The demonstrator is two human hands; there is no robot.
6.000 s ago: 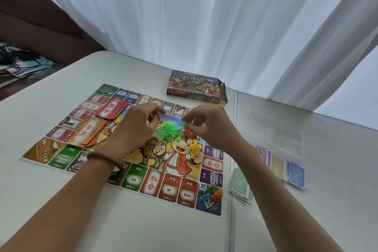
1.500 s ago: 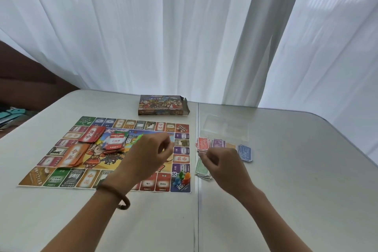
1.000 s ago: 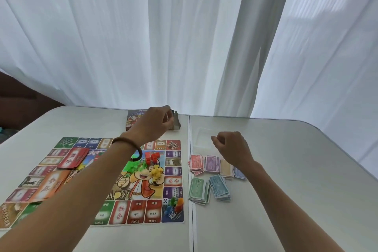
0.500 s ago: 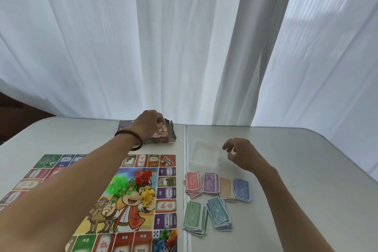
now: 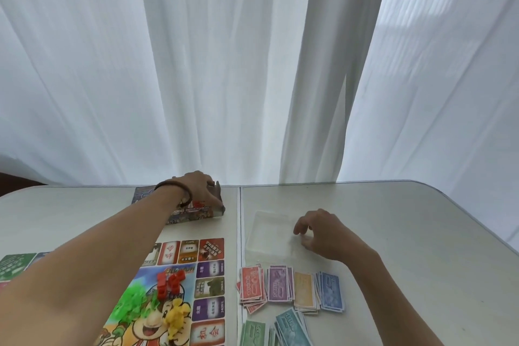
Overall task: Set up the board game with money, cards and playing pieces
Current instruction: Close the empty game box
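Hands are both stretched to the far side of the table [image 5: 407,233], so the step now seems to be clearing the packaging away from the play area. To do it well, I think the person should lift the game box [image 5: 196,213] straight up and not drag it. The board [image 5: 209,270] lies just beside the box, and the red pieces [image 5: 168,284], green pieces [image 5: 132,300] and yellow pieces [image 5: 177,317] lie loose on its middle picture. The clear plastic case [image 5: 266,236] looks light and slippery, so it needs a grip on its edge, kept away from the money piles [image 5: 278,284] near it. The left hand [image 5: 200,189] holds the box at its right end, with fingers [image 5: 212,198] curled narrow over the top and the side. The right hand [image 5: 323,236] hovers at the right edge of the case, its fingers [image 5: 298,226] half bent and a little apart. They seem to touch the plastic, but whether they already pinch it I cannot tell.
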